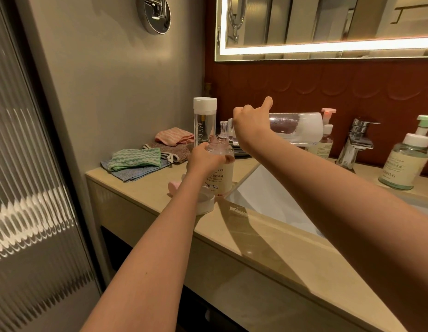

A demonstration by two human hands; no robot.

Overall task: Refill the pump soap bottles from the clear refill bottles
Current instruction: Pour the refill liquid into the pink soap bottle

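Observation:
My left hand [203, 159] grips the shoulder of an open soap bottle [220, 173] labelled YAPING, which stands on the counter [146, 190] beside the sink. My right hand [251, 125] holds a clear refill bottle [297, 128] tipped on its side, its open mouth just above the soap bottle's neck. The removed pink and white pump head [203, 202] lies on the counter by my left wrist. A second clear refill bottle [204, 121] with a white cap stands upright behind.
Folded cloths [136, 159] lie at the counter's left end. The white sink basin [268, 195] sits right of the soap bottle, with a chrome tap [356, 140] behind. Two more pump bottles stand near the tap: a pink-topped one [325, 137] and a green-topped one [407, 159].

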